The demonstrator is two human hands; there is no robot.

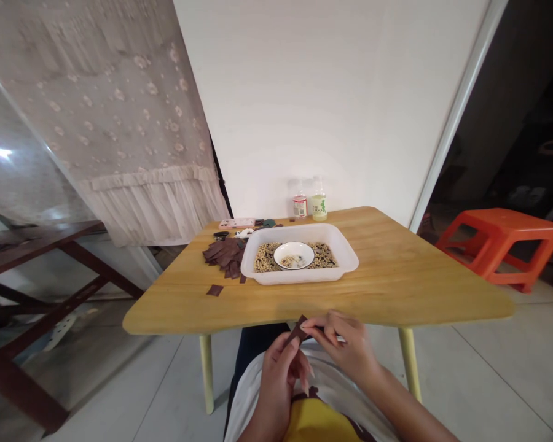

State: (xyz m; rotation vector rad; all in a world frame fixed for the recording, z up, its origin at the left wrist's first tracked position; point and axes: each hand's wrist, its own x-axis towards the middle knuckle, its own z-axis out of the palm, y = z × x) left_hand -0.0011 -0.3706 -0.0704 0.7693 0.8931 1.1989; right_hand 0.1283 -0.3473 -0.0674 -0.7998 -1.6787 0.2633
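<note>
Brown piece: this small, dark, flat piece (297,332) is held in the air between both hands, just off the table's front edge on the wearer's side. From here I can't tell whether it is folded.
Its long axis: slanting, from the left thumb at the lower left up to a pointed corner at the upper right, which aims at the tray.
Left hand: this hand (281,369) pinches the lower end between thumb and forefinger; the other fingers curl loosely underneath.
Right hand: thumb and forefinger of this hand (346,344) press together on the piece's right side, close to its upper corner; the remaining fingers are bent.
Lap: a white garment (253,380) with a yellow patch (316,419) lies below both wrists.
Table: the wooden table (424,276) has rounded corners and pale legs.
Tray: a whitish plastic tray (295,278) sits left of the tabletop's middle, holding pale and dark grains (266,258).
Bowl: a white bowl (291,248) with a dark rim rests among the grains, small bits inside.
Loose square: a single brown square (215,290) lies toward the front left corner.
Pile: brown pieces (227,255) heap against the tray's left side.
Back edge: a pink phone (237,223) lies at the back left corner; two bottles (319,207) stand farther right.
Floor: an orange stool (502,230) stands beyond the right edge.
</note>
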